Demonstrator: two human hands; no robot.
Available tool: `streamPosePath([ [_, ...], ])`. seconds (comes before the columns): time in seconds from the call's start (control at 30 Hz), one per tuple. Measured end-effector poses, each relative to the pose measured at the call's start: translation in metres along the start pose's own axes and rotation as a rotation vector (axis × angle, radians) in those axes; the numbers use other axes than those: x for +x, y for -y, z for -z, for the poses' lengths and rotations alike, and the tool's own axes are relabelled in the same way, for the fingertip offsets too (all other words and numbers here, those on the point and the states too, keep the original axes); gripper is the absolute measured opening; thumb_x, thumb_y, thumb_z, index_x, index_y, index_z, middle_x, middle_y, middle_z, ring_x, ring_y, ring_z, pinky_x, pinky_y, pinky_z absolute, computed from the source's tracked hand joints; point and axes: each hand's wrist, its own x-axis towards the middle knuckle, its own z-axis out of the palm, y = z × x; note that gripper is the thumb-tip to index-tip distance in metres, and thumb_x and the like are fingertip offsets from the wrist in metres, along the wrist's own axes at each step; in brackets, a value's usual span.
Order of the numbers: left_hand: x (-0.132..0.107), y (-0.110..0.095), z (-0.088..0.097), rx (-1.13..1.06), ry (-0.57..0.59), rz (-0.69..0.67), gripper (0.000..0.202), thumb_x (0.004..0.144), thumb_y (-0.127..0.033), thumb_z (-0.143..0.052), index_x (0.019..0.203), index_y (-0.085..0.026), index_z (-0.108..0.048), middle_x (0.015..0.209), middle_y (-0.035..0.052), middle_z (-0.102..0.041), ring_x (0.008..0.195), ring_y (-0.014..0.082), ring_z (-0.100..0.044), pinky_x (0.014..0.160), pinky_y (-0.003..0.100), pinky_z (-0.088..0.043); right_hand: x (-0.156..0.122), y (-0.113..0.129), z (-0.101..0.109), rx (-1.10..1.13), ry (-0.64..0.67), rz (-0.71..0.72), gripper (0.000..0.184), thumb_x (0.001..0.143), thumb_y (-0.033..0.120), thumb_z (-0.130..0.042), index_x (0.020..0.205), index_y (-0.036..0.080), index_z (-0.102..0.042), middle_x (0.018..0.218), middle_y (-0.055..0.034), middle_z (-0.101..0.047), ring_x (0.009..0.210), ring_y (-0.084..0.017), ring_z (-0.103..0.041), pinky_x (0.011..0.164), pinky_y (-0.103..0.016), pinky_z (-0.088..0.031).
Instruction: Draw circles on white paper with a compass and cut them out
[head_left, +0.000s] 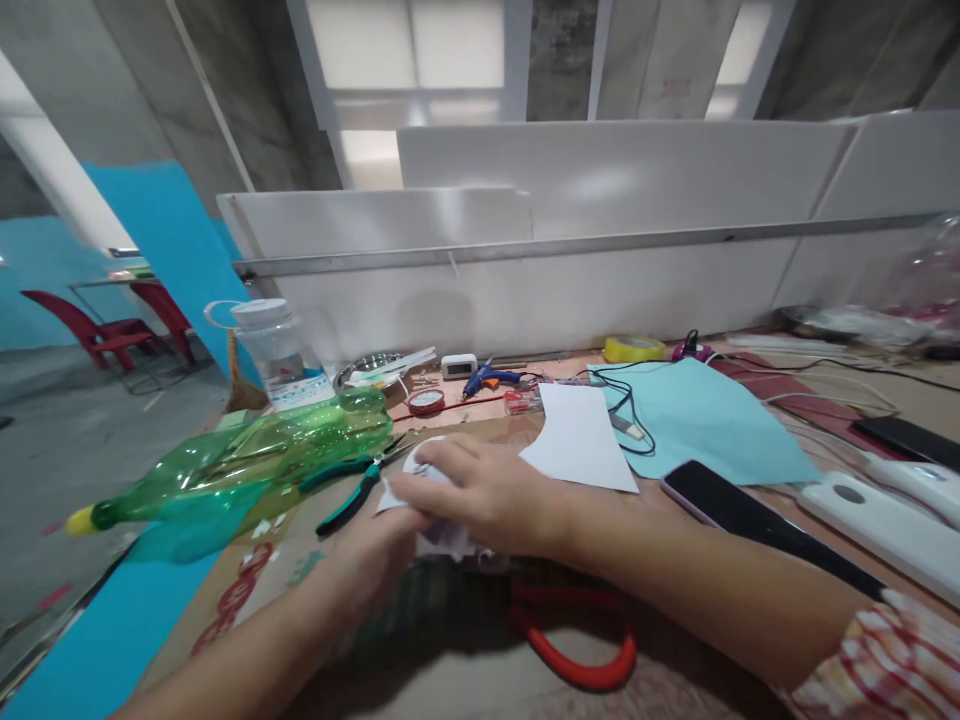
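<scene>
Both of my hands meet over a white piece of paper [450, 540] near the middle of the table. My right hand [502, 495] is closed on it, fingers curled over the top. From the left, my left hand [390, 540] grips the same paper, its fingertips partly hidden under the right hand. The paper looks bent or folded, and its exact shape is covered. Just left of the hands lie teal-handled pliers [352, 495] with their jaws toward the back. Red-handled scissors [592, 665] rest below my right wrist, their blades hidden. Behind the right hand is a cut white sheet [581, 435].
A green plastic bottle [262, 450] lies at left, beside a clear jar [274, 350]. A blue glue gun [495, 380], yellow tape [634, 349] and a metal bowl [356, 372] stand behind. To the right are light-blue paper [712, 425], cables and a phone [750, 510].
</scene>
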Motion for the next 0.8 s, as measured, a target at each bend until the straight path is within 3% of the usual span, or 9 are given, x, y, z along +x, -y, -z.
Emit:
streamPosePath([
  [0.13, -0.002, -0.013, 0.002, -0.298, 0.280, 0.070, 0.052, 0.083, -0.055, -0.061, 0.121, -0.020, -0.071, 0.135, 0.0133, -0.067, 0.130, 0.0368, -0.058, 0.104, 0.051, -0.052, -0.024, -0.015, 0.026, 0.228, -0.166, -0.206, 0.027, 0.093, 0.015, -0.044, 0.106, 0.017, -0.068, 0.103, -0.0111, -0.069, 0.098, -0.021, -0.062, 0.084, -0.032, -0.051],
  [0.23, 0.004, -0.005, 0.002, -0.314, 0.109, 0.247, 0.046, 0.076, -0.046, -0.072, 0.112, -0.017, -0.069, 0.118, 0.0137, -0.071, 0.106, 0.0296, -0.070, 0.087, 0.041, -0.058, -0.044, -0.010, 0.057, 0.323, -0.209, -0.342, 0.023, 0.094, 0.025, -0.045, 0.074, 0.020, -0.056, 0.078, -0.0049, -0.064, 0.076, -0.018, -0.058, 0.072, -0.030, -0.047],
  [0.3, 0.008, 0.003, 0.001, -0.302, 0.030, 0.305, 0.042, 0.072, -0.039, -0.073, 0.107, -0.015, -0.067, 0.106, 0.0110, -0.072, 0.085, 0.0229, -0.072, 0.072, 0.034, -0.057, -0.056, -0.001, 0.076, 0.334, -0.124, -0.443, 0.026, 0.094, 0.036, -0.051, 0.074, 0.020, -0.054, 0.076, -0.0027, -0.060, 0.069, -0.017, -0.053, 0.065, -0.029, -0.044],
  [0.4, 0.010, 0.009, -0.001, -0.305, 0.038, 0.304, 0.038, 0.073, -0.035, -0.071, 0.106, -0.016, -0.067, 0.100, 0.0080, -0.071, 0.072, 0.0187, -0.072, 0.065, 0.030, -0.053, -0.072, 0.013, 0.095, 0.483, -0.025, -0.607, 0.045, 0.094, 0.060, -0.051, 0.078, 0.019, -0.063, 0.079, -0.0041, -0.063, 0.073, -0.019, -0.058, 0.066, -0.030, -0.047],
  [0.5, 0.008, 0.007, -0.002, -0.297, 0.054, 0.305, 0.034, 0.074, -0.034, -0.070, 0.103, -0.016, -0.067, 0.097, 0.0067, -0.072, 0.071, 0.0200, -0.074, 0.067, 0.031, -0.055, -0.086, 0.022, 0.098, 0.722, -0.057, -0.808, 0.055, 0.096, 0.066, -0.045, 0.091, 0.018, -0.071, 0.084, -0.0071, -0.068, 0.077, -0.021, -0.066, 0.071, -0.033, -0.053],
  [0.57, 0.007, 0.004, -0.002, -0.281, 0.042, 0.300, 0.031, 0.073, -0.034, -0.070, 0.099, -0.017, -0.068, 0.094, 0.0059, -0.071, 0.071, 0.0198, -0.073, 0.068, 0.032, -0.056, -0.091, 0.026, 0.097, 0.799, -0.112, -0.901, 0.055, 0.095, 0.067, -0.049, 0.110, 0.019, -0.070, 0.089, -0.0069, -0.069, 0.065, -0.016, -0.062, 0.058, -0.030, -0.051],
  [0.63, 0.006, 0.002, -0.002, -0.271, 0.027, 0.293, 0.029, 0.072, -0.034, -0.070, 0.095, -0.017, -0.068, 0.090, 0.0051, -0.071, 0.072, 0.0192, -0.071, 0.067, 0.031, -0.056, -0.091, 0.031, 0.098, 0.747, -0.147, -0.933, 0.054, 0.093, 0.068, -0.052, 0.114, 0.021, -0.069, 0.081, -0.0032, -0.065, 0.054, -0.012, -0.050, 0.047, -0.025, -0.042],
  [0.7, 0.006, 0.000, -0.002, -0.269, 0.026, 0.293, 0.027, 0.071, -0.034, -0.069, 0.092, -0.017, -0.068, 0.087, 0.0046, -0.070, 0.072, 0.0187, -0.070, 0.065, 0.030, -0.054, -0.092, 0.039, 0.102, 0.662, -0.108, -0.908, 0.057, 0.092, 0.073, -0.049, 0.091, 0.020, -0.072, 0.066, -0.0005, -0.056, 0.051, -0.011, -0.042, 0.046, -0.025, -0.036],
  [0.8, 0.005, -0.001, -0.003, -0.267, 0.034, 0.287, 0.027, 0.070, -0.033, -0.068, 0.091, -0.017, -0.069, 0.084, 0.0039, -0.070, 0.071, 0.0176, -0.068, 0.063, 0.028, -0.052, -0.114, 0.053, 0.107, 0.630, 0.014, -0.835, 0.074, 0.087, 0.084, -0.038, 0.054, 0.020, -0.054, 0.053, -0.0015, -0.047, 0.050, -0.013, -0.042, 0.045, -0.027, -0.035],
])
